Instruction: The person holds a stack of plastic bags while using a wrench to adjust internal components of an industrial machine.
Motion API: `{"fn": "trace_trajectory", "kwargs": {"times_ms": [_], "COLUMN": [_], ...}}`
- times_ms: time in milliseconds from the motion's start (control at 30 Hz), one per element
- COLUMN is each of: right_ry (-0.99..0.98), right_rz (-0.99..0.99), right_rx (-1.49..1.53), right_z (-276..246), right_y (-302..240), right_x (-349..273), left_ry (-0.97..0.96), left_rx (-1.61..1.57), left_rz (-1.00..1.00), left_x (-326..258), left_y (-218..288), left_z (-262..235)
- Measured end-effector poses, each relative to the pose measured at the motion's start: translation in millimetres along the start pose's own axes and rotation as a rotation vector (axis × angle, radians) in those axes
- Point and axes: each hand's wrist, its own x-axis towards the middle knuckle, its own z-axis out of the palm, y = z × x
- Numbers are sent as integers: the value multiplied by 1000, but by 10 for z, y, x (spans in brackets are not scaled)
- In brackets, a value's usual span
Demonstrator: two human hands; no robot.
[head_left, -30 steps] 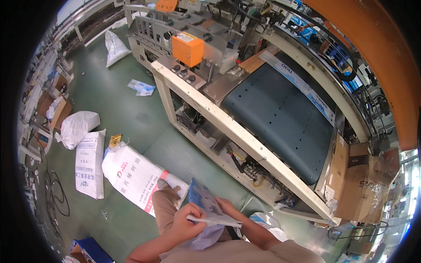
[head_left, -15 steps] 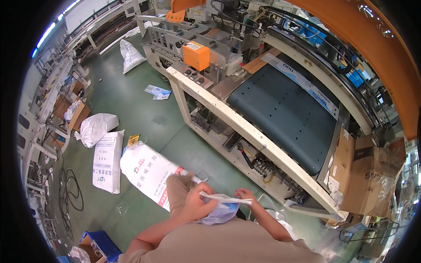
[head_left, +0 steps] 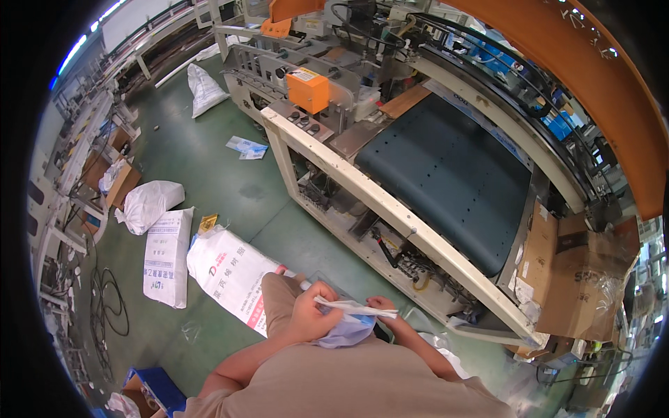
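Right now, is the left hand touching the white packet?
Touching. The head view shows the left hand closed around the near end of the flat white packet, fingers wrapped over its edge; the right hand pinches the far end.

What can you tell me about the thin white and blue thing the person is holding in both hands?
It is a thin, flat plastic packet, white along its top edge and pale blue lower down, and it looks soft and floppy. It lies nearly level in front of the person's body, with the blue part sagging below. The left hand curls over its left end and the right hand pinches its right end. It hangs in the air above the person's knee, near the front of the cream machine frame. What is inside cannot be made out.
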Motion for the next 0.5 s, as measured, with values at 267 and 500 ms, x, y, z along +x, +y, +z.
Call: {"fn": "trace_trajectory", "kwargs": {"times_ms": [267,500], "right_ry": [45,51], "right_rz": [-134,-15], "right_rx": [-34,-106], "right_z": [-125,-105], "right_y": [267,190], "right_x": [-160,-183], "left_ry": [-36,-48], "left_rx": [15,44], "left_rz": [7,10], "left_x": [-6,7], "left_y": [-92,-138], "left_z": [39,61]}}
